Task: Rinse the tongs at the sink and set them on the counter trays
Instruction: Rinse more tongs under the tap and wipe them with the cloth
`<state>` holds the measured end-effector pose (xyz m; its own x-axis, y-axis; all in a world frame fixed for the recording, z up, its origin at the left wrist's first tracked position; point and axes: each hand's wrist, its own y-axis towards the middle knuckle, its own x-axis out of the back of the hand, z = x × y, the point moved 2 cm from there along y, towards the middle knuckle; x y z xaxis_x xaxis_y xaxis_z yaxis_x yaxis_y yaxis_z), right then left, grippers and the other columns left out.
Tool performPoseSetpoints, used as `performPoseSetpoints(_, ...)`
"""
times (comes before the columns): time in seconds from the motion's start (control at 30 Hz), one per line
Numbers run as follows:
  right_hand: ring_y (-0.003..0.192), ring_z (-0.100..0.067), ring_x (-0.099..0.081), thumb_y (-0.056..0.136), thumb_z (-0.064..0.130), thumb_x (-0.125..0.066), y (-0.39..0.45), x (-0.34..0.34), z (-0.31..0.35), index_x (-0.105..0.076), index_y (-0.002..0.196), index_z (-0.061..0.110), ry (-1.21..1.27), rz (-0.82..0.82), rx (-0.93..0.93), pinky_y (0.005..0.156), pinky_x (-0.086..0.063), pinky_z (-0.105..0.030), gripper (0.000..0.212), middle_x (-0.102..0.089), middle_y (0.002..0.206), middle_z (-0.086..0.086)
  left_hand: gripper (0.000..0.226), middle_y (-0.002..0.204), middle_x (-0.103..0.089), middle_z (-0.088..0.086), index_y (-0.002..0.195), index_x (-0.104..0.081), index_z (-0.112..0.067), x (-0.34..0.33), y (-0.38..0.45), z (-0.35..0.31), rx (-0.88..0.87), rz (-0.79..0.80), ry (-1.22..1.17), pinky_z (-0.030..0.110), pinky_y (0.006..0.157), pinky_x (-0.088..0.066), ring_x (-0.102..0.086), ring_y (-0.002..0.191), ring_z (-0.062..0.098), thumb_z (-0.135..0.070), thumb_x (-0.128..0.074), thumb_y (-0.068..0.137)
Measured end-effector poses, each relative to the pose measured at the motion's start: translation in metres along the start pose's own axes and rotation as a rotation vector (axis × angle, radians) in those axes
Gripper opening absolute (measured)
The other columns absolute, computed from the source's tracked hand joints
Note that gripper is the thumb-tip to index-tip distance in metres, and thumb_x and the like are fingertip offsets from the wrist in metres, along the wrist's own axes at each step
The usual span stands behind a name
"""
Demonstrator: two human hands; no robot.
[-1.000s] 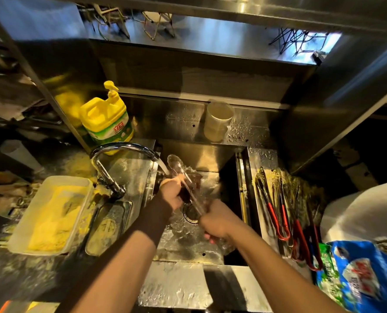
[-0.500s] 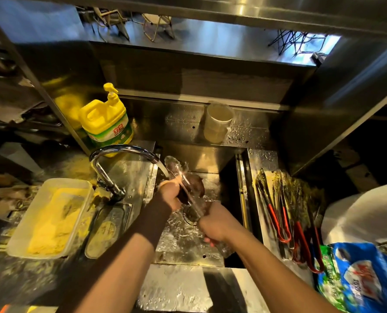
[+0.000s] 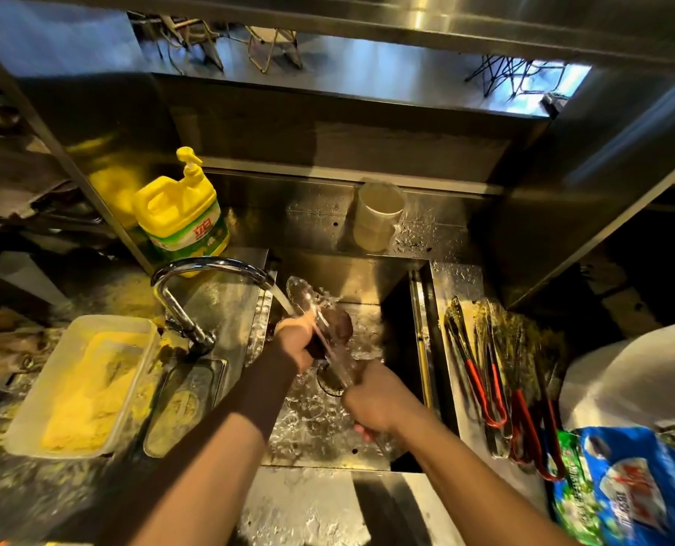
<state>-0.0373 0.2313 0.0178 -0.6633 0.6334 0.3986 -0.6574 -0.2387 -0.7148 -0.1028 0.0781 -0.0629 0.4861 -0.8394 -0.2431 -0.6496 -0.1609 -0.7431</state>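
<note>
Change: since the earlier frames both hands have stayed over the basin with little shift; the tongs' spoon-shaped tip remains under the running water, and the left hand sits a touch closer to the stream.
Right hand: the right hand [image 3: 375,400], nearest the viewer, is curled round the handle end of the shiny metal tongs [image 3: 320,321]; a bit of red handle shows below its fingers.
Left hand: the left hand [image 3: 298,340] is wrapped round a dark brown scrubbing pad [image 3: 337,323], pressed against the middle of the tongs.
Tongs: held slanting above the wet stainless steel sink [image 3: 367,277], tip up and away, over the round drain.
Water: a stream falls from the curved chrome tap [image 3: 209,266] onto the tongs and the left hand, splashing.
Right counter: a bunch of red-handled metal tongs [image 3: 501,372] lies on the steel counter strip [image 3: 458,277] just beside the sink; a blue and green plastic bag [image 3: 623,486] lies near them.
Left counter: a translucent rectangular tub of yellow crumbs [image 3: 79,384] sits beside the tap base.
Back ledge: a yellow pump bottle of dish soap [image 3: 182,214] stands behind the tap; a pale plastic cup [image 3: 377,214] stands behind the sink.
</note>
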Motion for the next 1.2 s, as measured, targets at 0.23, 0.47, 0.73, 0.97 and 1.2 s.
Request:
performPoseSetpoints(0.23,0.05,-0.016,-0.06,0.089,0.002,-0.051,0.002,0.0,0.0,-0.053,0.093,0.008,0.029,0.001,0.011,0.053,-0.055,-0.031,0.007,-0.063,0.071,-0.009,0.022,0.082,-0.061,0.009,0.083,-0.058,-0.012,0.0,0.005,-0.001,0.009,-0.008,0.055,0.035,0.063,-0.052,-0.059,0.069,0.024,-0.025,-0.051,0.1)
performPoseSetpoints(0.47,0.043,-0.014,-0.057,0.087,0.002,-0.05,0.005,0.006,0.003,-0.058,0.089,0.005,0.017,-0.027,0.016,0.047,-0.049,-0.029,0.008,-0.061,0.063,-0.008,0.024,0.075,-0.065,0.015,0.088,-0.063,-0.004,-0.01,0.003,0.01,0.019,0.089,0.002,0.034,0.057,-0.057,-0.065,0.064,0.027,-0.024,-0.056,0.098)
performPoseSetpoints(0.73,0.045,-0.008,-0.059,0.086,0.001,-0.055,-0.021,0.042,-0.028,-0.042,0.14,0.006,-0.032,0.03,-0.028,0.046,-0.051,-0.023,0.055,-0.064,0.084,-0.012,0.052,0.121,-0.062,0.021,0.125,-0.049,-0.005,0.014,0.023,0.001,-0.073,-0.308,0.052,0.06,0.09,-0.053,-0.065,0.105,0.037,-0.034,-0.071,0.087)
performPoseSetpoints(0.97,0.099,-0.022,-0.066,0.095,0.048,-0.052,-0.013,0.06,-0.022,-0.02,0.155,0.024,-0.564,-0.382,0.061,0.077,-0.054,-0.035,0.073,-0.058,0.133,-0.01,0.045,0.105,-0.067,0.021,0.119,-0.059,0.009,0.022,0.007,0.026,-0.12,-0.196,0.182,0.027,0.062,-0.047,-0.063,0.081,0.025,-0.027,-0.066,0.092)
performPoseSetpoints(1.2,0.101,-0.023,-0.067,0.095,0.039,-0.057,-0.017,0.049,-0.024,-0.004,0.157,0.031,-0.718,-0.56,0.105,0.081,-0.059,-0.039,0.082,-0.044,0.149,-0.012,0.02,0.099,-0.071,0.018,0.096,-0.065,-0.004,0.016,-0.011,0.026,-0.105,-0.064,0.174,0.03,0.065,-0.054,-0.069,0.081,0.027,-0.023,-0.065,0.091)
